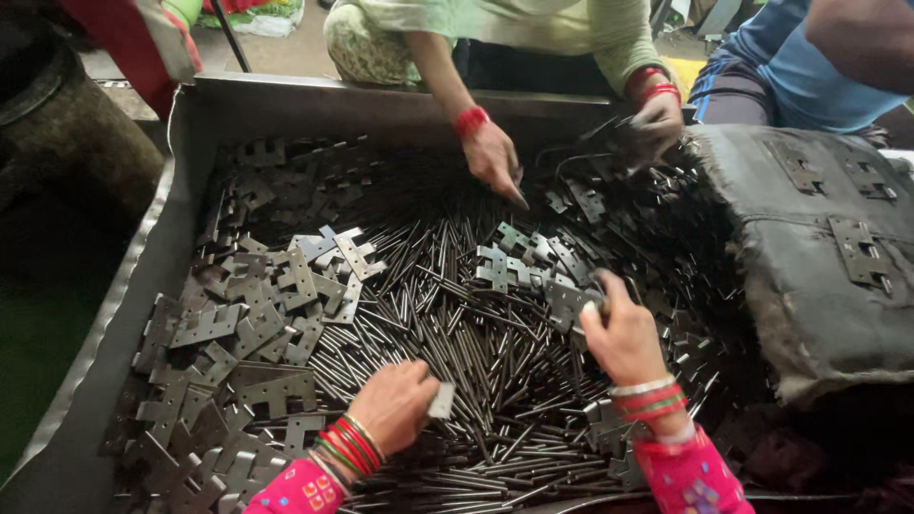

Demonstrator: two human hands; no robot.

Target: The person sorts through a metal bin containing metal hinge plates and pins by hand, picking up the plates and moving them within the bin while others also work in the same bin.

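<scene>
Over a metal tray heaped with steel pins, we are pinching a hinge leaf in our left hand while our right hand is closing around another plate; sharp edges risk nicking fingers, and the co-worker's hands reaching opposite could collide.

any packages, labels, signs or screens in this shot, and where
None in view: no package, label, sign or screen.
Only a grey metal tray of hinge plates and pins, and a dark padded block at its right end.
</scene>
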